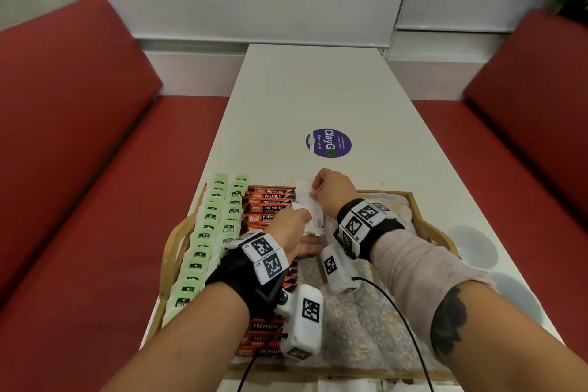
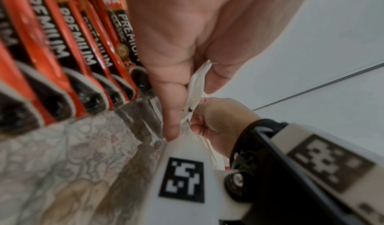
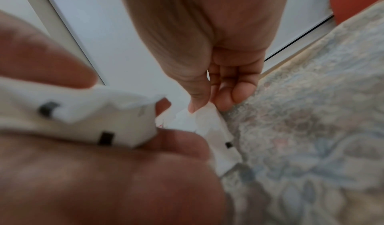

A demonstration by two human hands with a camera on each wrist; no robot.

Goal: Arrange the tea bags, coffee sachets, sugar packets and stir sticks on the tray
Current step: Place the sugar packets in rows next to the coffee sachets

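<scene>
On the long white counter (image 1: 305,89), a wooden tray with curved handles (image 1: 168,259) sits at the near edge, lined with a soft flowered cloth (image 1: 359,312). Pale green paper tea bags (image 1: 208,226) fill its left side, and glossy red-and-black coffee sachets (image 1: 270,200) lie beside them. The left hand (image 1: 291,227) grips a bundle of thin white paper sugar packets (image 1: 307,200) over the tray's middle. The right hand (image 1: 334,189) pinches one packet narrowly between thumb and fingers.

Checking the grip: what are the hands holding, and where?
White sugar packets: left hand grips a bunch at its near end; right hand pinches one packet's far edge.
</scene>
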